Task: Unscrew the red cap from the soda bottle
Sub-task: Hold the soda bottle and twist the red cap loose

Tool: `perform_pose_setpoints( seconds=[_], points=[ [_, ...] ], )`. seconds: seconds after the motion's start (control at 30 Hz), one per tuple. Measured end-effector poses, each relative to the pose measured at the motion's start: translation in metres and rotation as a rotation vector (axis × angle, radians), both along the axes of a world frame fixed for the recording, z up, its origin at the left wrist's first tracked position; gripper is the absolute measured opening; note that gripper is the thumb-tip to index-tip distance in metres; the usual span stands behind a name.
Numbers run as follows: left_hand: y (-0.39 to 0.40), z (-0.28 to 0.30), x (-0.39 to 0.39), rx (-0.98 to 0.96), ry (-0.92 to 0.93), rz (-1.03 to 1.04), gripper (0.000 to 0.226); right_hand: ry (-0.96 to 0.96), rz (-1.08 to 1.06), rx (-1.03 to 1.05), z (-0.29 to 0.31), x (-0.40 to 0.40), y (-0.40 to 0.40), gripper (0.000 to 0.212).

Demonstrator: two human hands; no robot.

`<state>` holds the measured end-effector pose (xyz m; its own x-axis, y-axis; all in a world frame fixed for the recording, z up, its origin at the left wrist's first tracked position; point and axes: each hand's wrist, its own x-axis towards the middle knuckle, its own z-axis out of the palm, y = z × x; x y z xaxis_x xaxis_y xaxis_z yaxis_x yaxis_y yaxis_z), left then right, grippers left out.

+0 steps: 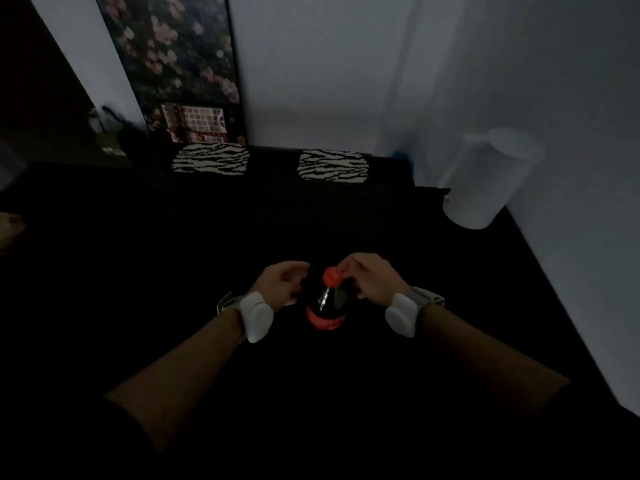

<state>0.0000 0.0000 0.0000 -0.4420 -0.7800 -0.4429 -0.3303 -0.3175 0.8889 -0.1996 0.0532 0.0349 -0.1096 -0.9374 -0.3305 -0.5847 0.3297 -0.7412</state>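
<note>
Forearms entering from below, white wrist bands (255, 315) on both. Left hand (282, 283): half open, curling beside the soda bottle (327, 301); contact with the shoulder impossible to confirm. Bottle: standing upright on the black surface (207, 237) between the hands, dark contents, likely full and heavy, smooth plastic, probably slippery; needing bracing by the body. Red cap (332, 276): on, right hand (372, 280) fingertips pinching its far edge. Dim light is hiding the bottle's base
</note>
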Motion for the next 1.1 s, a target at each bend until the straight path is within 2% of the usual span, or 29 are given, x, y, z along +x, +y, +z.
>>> perform_pose_setpoints(
  seconds=[0.07,0.2,0.27,0.4,0.5,0.63,0.7,0.8,0.93,1.1],
  points=[
    [0.005,-0.003,0.001,-0.040,-0.039,-0.088,0.045,-0.061,-0.061,0.006,-0.003,-0.001,0.001,0.028],
    [0.013,-0.017,0.003,-0.105,0.056,-0.243,0.063,-0.192,-0.116,0.026,-0.006,-0.002,0.005,0.033],
    [0.015,-0.018,0.003,-0.141,0.069,-0.240,0.066,-0.147,-0.112,-0.017,-0.006,-0.001,0.008,0.031],
    [0.015,-0.028,0.004,-0.161,0.054,-0.187,0.058,-0.067,-0.044,-0.053,-0.007,-0.001,0.006,0.016],
    [0.016,-0.031,0.005,-0.161,0.031,-0.166,0.059,0.082,0.019,-0.079,0.000,0.000,0.005,0.020],
    [0.020,-0.029,-0.004,-0.229,0.028,-0.147,0.067,0.493,0.182,-0.301,0.009,0.012,0.007,0.046],
    [0.022,-0.031,-0.011,-0.277,0.052,-0.133,0.069,0.651,0.253,-0.425,0.010,0.020,0.007,0.049],
    [0.023,-0.038,-0.018,-0.271,0.110,-0.138,0.071,0.809,0.263,-0.506,0.006,0.024,0.003,0.050],
    [0.027,-0.040,-0.019,-0.259,0.078,-0.163,0.066,0.898,0.232,-0.553,0.002,0.028,0.004,0.053],
    [0.023,-0.048,-0.025,-0.291,0.089,-0.131,0.072,0.841,0.167,-0.623,-0.002,0.034,0.004,0.053]
  ],
)
